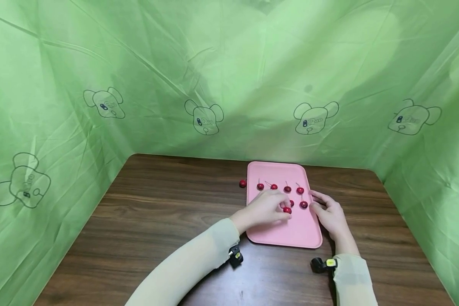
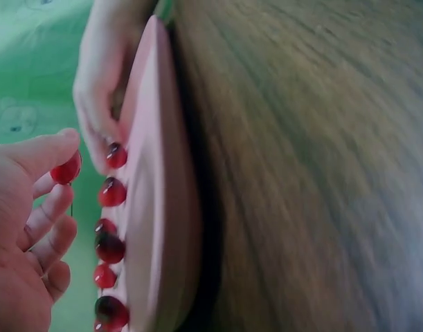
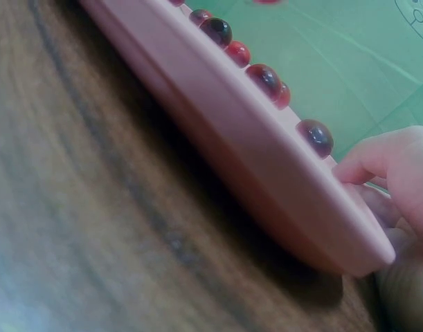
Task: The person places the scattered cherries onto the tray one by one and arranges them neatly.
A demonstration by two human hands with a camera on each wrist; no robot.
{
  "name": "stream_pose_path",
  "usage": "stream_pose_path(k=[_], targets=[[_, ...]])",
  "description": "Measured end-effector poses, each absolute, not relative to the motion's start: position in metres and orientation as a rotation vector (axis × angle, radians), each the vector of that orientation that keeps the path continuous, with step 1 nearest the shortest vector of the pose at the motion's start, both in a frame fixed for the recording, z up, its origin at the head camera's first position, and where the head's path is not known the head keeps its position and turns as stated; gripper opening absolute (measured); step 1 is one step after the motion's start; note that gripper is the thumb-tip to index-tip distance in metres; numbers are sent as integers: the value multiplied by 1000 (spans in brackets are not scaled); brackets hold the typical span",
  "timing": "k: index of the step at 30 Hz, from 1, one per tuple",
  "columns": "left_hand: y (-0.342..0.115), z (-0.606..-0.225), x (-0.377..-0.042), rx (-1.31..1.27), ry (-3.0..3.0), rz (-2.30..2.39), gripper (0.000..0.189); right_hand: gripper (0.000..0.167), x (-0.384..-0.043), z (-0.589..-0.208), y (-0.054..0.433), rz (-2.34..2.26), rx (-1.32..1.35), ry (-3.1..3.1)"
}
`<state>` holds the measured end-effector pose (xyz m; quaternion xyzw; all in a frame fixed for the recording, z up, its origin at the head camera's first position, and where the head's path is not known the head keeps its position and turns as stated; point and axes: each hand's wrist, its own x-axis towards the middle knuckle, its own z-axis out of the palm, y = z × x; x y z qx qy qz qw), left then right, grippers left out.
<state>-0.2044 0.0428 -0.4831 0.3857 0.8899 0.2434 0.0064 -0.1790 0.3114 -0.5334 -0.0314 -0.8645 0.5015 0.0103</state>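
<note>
Between the thumb and fingertips of my left hand (image 1: 265, 207) is a red cherry (image 1: 287, 210), held above a pink tray (image 1: 283, 233). The left wrist view shows the same pinched cherry (image 2: 66, 169) clear of the tray's surface. My right hand (image 1: 332, 216) grips the tray's right edge, thumb at the rim; in the right wrist view its fingers (image 3: 367, 158) bend over that rim. Several cherries with stems stand in a row across the tray, among them a cherry (image 1: 260, 186) at the left. Nearer lies another cherry (image 1: 304, 205); my left hand hides part of this area.
One cherry (image 1: 242, 183) lies on the dark wooden table (image 1: 168, 204), just outside the tray's left edge. A green cloth (image 1: 245, 76) with printed bear heads walls the table at the back and sides.
</note>
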Motion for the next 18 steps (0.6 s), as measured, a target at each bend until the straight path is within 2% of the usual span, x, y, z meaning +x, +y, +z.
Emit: stream_pose_path(k=[18], targets=[[109, -496, -191, 1231, 2916, 545, 17, 46, -181, -534, 312, 1574, -59, -2674]])
